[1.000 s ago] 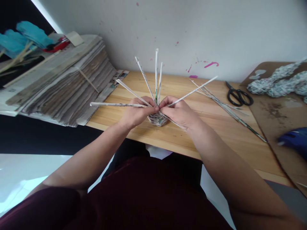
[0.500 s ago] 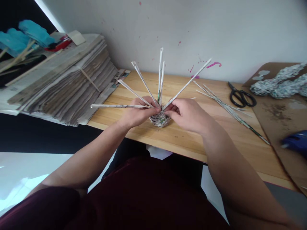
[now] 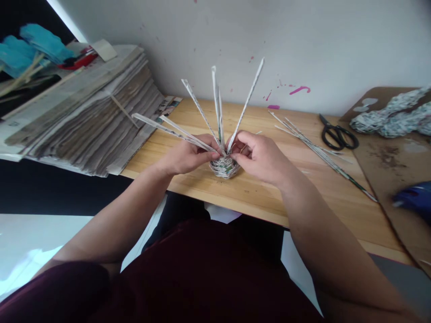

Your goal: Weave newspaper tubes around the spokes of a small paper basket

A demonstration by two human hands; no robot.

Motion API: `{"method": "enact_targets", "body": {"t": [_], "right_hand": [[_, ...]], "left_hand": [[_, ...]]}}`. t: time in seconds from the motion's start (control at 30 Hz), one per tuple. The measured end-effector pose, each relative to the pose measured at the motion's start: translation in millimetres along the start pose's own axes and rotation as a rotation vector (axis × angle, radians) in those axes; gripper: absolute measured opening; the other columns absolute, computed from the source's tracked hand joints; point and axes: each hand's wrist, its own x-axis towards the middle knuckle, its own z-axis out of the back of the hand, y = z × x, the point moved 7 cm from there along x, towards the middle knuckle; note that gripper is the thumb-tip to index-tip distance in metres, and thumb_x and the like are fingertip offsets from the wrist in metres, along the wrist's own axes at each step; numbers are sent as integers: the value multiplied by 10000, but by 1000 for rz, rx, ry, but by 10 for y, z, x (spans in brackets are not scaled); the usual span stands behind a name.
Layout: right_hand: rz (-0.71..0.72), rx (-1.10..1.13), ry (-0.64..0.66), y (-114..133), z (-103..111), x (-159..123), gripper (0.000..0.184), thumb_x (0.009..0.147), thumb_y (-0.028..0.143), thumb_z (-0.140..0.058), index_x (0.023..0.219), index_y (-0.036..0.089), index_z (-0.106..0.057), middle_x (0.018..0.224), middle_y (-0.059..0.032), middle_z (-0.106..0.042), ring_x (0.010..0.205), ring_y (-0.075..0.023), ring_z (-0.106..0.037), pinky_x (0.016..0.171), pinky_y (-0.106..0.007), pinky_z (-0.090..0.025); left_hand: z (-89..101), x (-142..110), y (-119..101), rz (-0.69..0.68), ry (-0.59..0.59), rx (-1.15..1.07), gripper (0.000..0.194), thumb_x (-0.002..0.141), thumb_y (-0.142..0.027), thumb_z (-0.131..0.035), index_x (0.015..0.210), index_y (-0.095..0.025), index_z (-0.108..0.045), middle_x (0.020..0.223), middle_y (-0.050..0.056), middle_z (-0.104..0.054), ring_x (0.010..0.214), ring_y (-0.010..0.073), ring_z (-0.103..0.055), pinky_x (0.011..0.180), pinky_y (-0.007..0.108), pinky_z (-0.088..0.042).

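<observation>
A small basket (image 3: 224,168) woven from rolled paper strips stands on the wooden table near its front edge. Several long paper tubes (image 3: 198,104) fan up and outward from its rim. My left hand (image 3: 189,154) is closed at the rim's left side, thumb and fingers around the tubes that lean left. At the right side of the rim, my right hand (image 3: 257,154) pinches the base of a paper tube (image 3: 248,98) that slants up to the right. The fingertips partly hide the rim.
Loose paper tubes (image 3: 319,152) lie on the table (image 3: 262,202) to the right, beside black scissors (image 3: 338,136). Cardboard (image 3: 380,179) at far right bears a blue tool (image 3: 415,198) and braided paper (image 3: 390,119). A tall newspaper stack (image 3: 90,121) stands at left against the wall.
The leftmost tube has swung upward from nearly level, and the right-hand tube now stands steeper. Both hands remain at the rim, the left shifted slightly left.
</observation>
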Motion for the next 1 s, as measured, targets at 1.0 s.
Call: {"method": "enact_targets", "body": {"t": [1.0], "right_hand": [[-48,11,-57,36,-34,13,84,785,141,-731,837,206,-741,831,-7,-770,746,-166,-681,709,-310,-509]], "left_hand": [[223,7,151,-7,-613,-48,409,798,-443,-865,844,-190,-547,711,-32,-606,607,87,-592,590,200,-512]]}}
